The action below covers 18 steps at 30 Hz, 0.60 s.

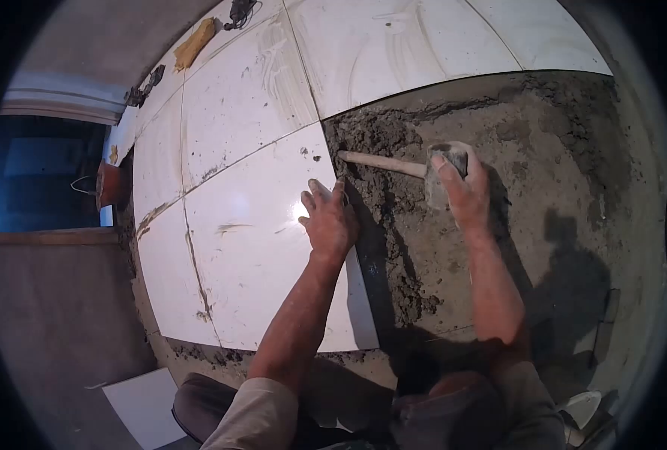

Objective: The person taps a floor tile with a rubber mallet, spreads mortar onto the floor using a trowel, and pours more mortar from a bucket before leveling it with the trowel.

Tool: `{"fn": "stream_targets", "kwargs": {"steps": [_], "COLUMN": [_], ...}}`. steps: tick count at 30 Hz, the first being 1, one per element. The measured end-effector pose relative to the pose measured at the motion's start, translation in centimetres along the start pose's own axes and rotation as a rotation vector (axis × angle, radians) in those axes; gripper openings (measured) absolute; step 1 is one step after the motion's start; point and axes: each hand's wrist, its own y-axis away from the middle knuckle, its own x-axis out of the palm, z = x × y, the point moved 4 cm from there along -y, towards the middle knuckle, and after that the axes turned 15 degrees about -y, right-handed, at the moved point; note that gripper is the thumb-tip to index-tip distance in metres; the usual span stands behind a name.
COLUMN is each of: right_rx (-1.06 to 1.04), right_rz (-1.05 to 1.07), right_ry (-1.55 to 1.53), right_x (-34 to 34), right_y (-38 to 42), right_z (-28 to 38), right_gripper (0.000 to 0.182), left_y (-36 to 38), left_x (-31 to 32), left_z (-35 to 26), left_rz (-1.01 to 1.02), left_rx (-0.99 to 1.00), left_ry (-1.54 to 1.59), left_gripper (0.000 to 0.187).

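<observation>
My left hand [327,223] rests on the right edge of a large white tile [251,262], its fingers apart and pointing away from me. Over the grey mortar [393,255] to the right, my right hand [462,184] is closed around the head of a mallet [437,191]. The mallet's wooden handle [382,162] points left, its end close to the tile's right edge. Small dark crumbs lie on the tile beyond my left fingers.
More white tiles [416,45] adjoin at the back and left. A yellowish sponge-like piece [194,43] lies at the upper left. An orange bucket [108,185] stands by the doorway, and a loose white tile [146,409] lies lower left. A pale trowel-like object [581,407] is lower right.
</observation>
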Motion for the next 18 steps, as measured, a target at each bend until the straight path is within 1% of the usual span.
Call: {"fn": "stream_targets", "kwargs": {"steps": [2, 4, 6, 7, 9, 10, 11, 12, 13, 14, 15, 16, 18], "right_rx": [-0.006, -0.010, 0.070, 0.069, -0.037, -0.036, -0.041, -0.048, -0.050, -0.022, 0.005, 0.000, 0.087], "right_rz": [-0.012, -0.021, -0.053, -0.049, -0.127, -0.124, -0.167, -0.211, -0.207, -0.220, -0.231, -0.228, -0.466], "right_ry": [-0.016, -0.035, -0.083, -0.081, -0.076, -0.069, -0.029, 0.010, 0.013, -0.092, -0.200, -0.201, -0.344], "right_x": [-0.4, -0.5, -1.1, -1.5, -3.2, -3.9, -4.9, -6.0, -7.6, -9.6, -10.6, -11.3, -12.6], "right_y": [0.5, 1.0, 1.5, 1.7, 2.3, 2.7, 3.1, 3.4, 3.5, 3.5, 3.6, 3.8, 4.4], "right_z": [-0.4, 0.0, 1.5, 2.1, 3.7, 4.3, 4.9, 5.3, 4.8, 3.6, 3.2, 3.1, 2.9], "right_gripper": [0.043, 0.044, 0.043, 0.043, 0.044, 0.044, 0.046, 0.047, 0.047, 0.048, 0.048, 0.048, 0.043], "left_y": [-0.1, -0.1, 0.0, -0.1, -0.1, 0.0, 0.1, 0.2, 0.2, 0.2, 0.1, 0.0, -0.7], "left_x": [0.5, 0.3, -0.2, -0.4, -0.4, -0.5, -0.5, -0.3, 0.0, 0.1, 0.1, -0.1, -0.2], "left_z": [0.2, 0.1, 0.3, 0.3, 0.3, 0.4, 0.5, 0.8, 1.1, 1.5, 2.0, 2.5, 3.5], "left_rz": [0.016, 0.019, 0.020, 0.032, 0.047, 0.031, 0.014, 0.013, -0.001, -0.017, -0.022, -0.062, -0.146], "left_rx": [-0.007, 0.002, 0.002, 0.002, 0.004, 0.006, 0.008, 0.005, 0.027, 0.050, 0.050, 0.065, 0.072], "left_ry": [-0.049, -0.051, -0.050, -0.037, -0.017, 0.010, 0.037, 0.044, 0.120, 0.193, 0.195, 0.162, 0.099], "left_gripper": [0.061, 0.060, 0.059, 0.058, 0.056, 0.054, 0.053, 0.053, 0.055, 0.057, 0.057, 0.057, 0.059]}}
